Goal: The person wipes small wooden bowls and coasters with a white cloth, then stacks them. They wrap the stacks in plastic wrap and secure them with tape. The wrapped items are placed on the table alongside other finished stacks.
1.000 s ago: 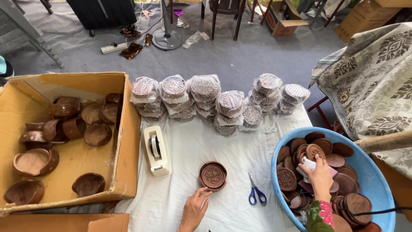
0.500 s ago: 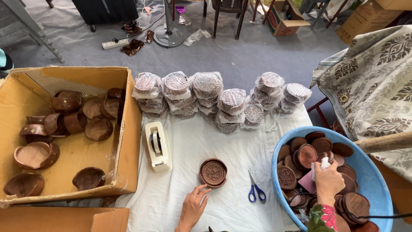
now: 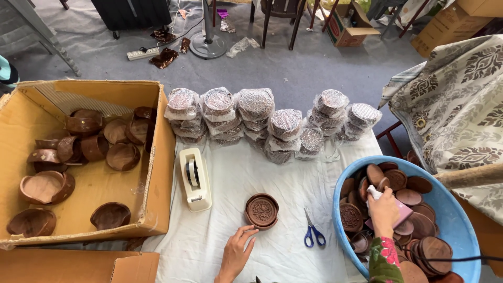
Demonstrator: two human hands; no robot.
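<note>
Grip, left hand (image 3: 236, 253): released, fingers spread flat on white cloth (image 3: 230, 183) of bench, fingertips just touching near edge of round carved wooden box (image 3: 261, 210), which sits on cloth betw. tape dispenser (image 3: 194, 178) and blue-handled scissors (image 3: 313, 230). Grip, right hand (image 3: 384, 210): clenched on a pale cloth wad (image 3: 374, 192), w/ pink sheet (image 3: 404, 212) just under palm; hand is inside blue basin (image 3: 461, 230), above piled round brown wooden lids (image 3: 398, 179). Basin stands at right end of bench. Behind box: row of plastic-wrapped stacks (image 3: 255, 118) along far edge of cloth. Left of bench: open cardboard carton (image 3: 94, 183) holding loose brown wooden bowls (image 3: 123, 156). Far right: patterned fabric (image 3: 461, 105) draped over a surface.
</note>
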